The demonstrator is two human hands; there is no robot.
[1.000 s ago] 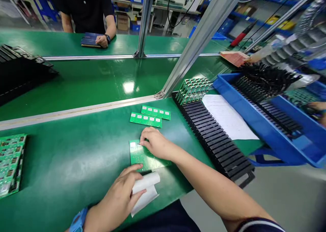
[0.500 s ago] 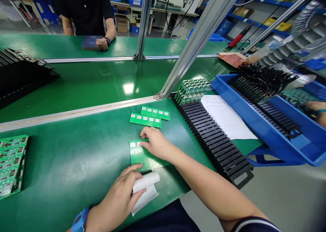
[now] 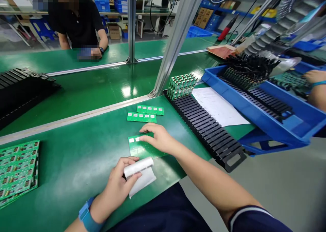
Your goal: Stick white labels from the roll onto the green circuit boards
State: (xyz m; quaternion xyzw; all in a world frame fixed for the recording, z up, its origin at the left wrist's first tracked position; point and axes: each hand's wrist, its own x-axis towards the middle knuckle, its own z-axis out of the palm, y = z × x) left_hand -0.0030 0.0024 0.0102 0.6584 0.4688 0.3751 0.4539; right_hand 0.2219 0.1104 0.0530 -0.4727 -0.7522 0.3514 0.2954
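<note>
My left hand is closed around a roll of white labels, whose loose backing strip hangs toward the bench edge. Just beyond the roll lies a green circuit board with two white labels on its top-left corner, the rest partly covered by my right hand. That hand hovers low over the board, thumb and fingers apart, the thumb tip beside the second label. I cannot tell whether it touches the surface. Behind it lie two narrow green boards, each bearing a row of white labels.
To the right stands a black slotted rack holding upright boards at its far end. Beyond are a paper sheet and a blue bin. Stacked boards lie left. A metal post rises ahead; a person sits opposite.
My view has shifted a little. The roll in my left hand has turned, showing its printed edge. My right thumb has moved slightly off the second label, which now shows more fully.
</note>
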